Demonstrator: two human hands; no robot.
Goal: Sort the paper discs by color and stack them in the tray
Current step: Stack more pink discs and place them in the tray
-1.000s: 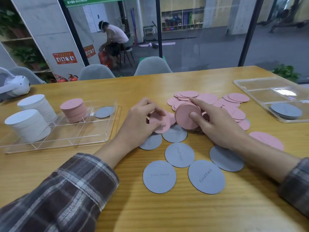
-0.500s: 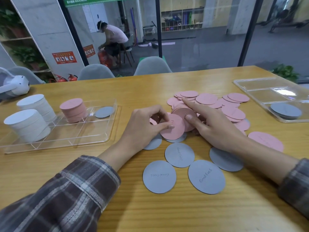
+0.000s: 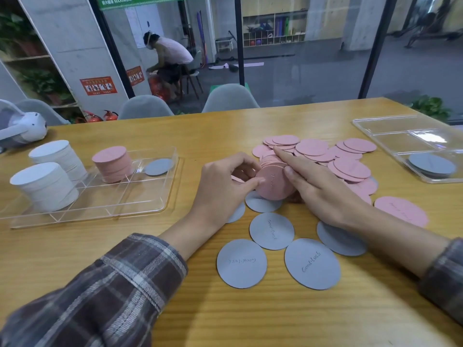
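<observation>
Pink discs [image 3: 271, 185] stand on edge between our hands: left hand [image 3: 223, 189] curls around them, right hand [image 3: 323, 194] pinches them.

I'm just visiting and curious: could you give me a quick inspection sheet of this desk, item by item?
Surface: wooden table, discs spread across its middle.
Job's things: pink bundle held on edge; loose pink discs behind it; grey discs flat in front; left tray holds a pink stack, one grey disc and white stacks; right tray holds a grey pile.
Clutter: white headset at the far left.
Grippers: left hand and right hand both grip the pink bundle.
Cables: nothing seen.
Surroundings: grey chairs, glass wall, a seated person beyond.
</observation>
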